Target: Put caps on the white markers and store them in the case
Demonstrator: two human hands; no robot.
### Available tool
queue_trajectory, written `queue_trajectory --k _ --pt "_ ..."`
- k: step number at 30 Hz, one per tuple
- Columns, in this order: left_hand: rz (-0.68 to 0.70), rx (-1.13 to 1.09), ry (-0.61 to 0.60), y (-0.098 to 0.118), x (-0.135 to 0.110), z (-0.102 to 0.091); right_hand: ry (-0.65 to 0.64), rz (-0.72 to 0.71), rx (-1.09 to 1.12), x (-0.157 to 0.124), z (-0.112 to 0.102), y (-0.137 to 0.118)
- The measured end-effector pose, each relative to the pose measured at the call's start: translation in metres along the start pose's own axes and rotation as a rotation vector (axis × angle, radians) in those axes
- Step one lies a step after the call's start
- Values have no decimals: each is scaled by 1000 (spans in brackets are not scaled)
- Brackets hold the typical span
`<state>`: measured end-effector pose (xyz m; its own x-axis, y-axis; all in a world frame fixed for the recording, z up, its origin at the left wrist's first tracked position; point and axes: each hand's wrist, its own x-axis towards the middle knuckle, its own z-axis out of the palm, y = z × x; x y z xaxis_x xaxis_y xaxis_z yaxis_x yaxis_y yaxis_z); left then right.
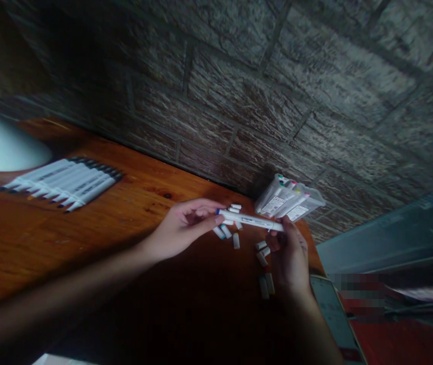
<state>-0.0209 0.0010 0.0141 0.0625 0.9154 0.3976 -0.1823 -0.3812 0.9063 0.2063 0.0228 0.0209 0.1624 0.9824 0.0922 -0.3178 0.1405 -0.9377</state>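
Observation:
A white marker pen (252, 221) with a blue end is held level above the table between both hands. My left hand (180, 225) pinches its blue end between thumb and fingers. The other end sits in the fingers of my right hand (290, 251), which is partly in shadow. Below and around the marker lie several loose white marker caps (236, 241) with coloured ends. More caps (266, 285) rest beside my right wrist.
A row of white markers (68, 180) lies side by side at the left, near a white rounded object (5, 144). Clear plastic cases (288, 200) holding some markers stand by the brick wall (216, 111). A phone-like device (334, 314) lies at the wooden table's (144, 185) right edge.

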Motion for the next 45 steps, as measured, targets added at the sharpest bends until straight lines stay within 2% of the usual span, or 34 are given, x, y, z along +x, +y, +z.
queue_trajectory --k 11,17,21,27,30,33,35,37,42,45 --pt "-78 -19 28 -3 2 -2 15 0 12 -4 6 -3" --pt "-178 33 40 -4 5 -1 -146 -138 -59 -13 5 -5" --pt "-191 51 10 -2 4 0 -208 -149 -81 -16 5 -3" --pt "-80 182 18 -12 3 -2 -97 -192 -108 -7 1 -7" --pt "-98 249 32 -13 2 -3 34 -392 -98 11 -11 -27" --pt "-210 313 15 -8 0 -2 261 -641 -132 43 -26 -57" --pt "-261 351 23 -5 -2 -2 354 -754 -245 68 -33 -75" --pt "-243 363 20 -4 -3 -1 355 -814 -462 92 -35 -89" --pt "-120 361 -48 -8 -2 -2 175 -724 -1100 125 -21 -92" --pt "-17 399 -29 -10 1 -6 111 -693 -1261 125 -10 -82"
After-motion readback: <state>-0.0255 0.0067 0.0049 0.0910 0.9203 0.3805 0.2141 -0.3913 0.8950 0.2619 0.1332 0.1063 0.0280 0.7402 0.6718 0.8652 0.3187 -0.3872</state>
